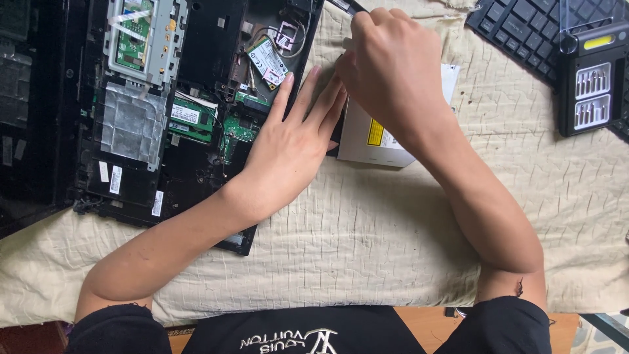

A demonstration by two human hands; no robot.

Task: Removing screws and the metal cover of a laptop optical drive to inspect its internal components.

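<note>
We see a cream quilted cloth point(367, 242) over the counter, covering most of the view. On its left lies an opened laptop point(196, 118), bottom cover off, green boards and a silver shield exposed. Far right sits a black keyboard point(517, 26), with a black bit case point(593, 85) just beside it, its clear lid raised.

A silver optical drive point(370, 141) lies at the laptop's right edge, partly out of its bay, a yellow label on its top face. Most of it is hidden under the hands.

The left hand point(291, 147) lies flat, fingers straight and together, palm on the laptop's right edge and fingertips touching the drive's near-left side. It grips nothing.

The right hand point(393, 65) is curled over the drive's far end, knuckles up. Fingertips hidden; we cannot tell whether they pinch the drive or only press on it.

Both forearms cross the cloth toward the near edge.
</note>
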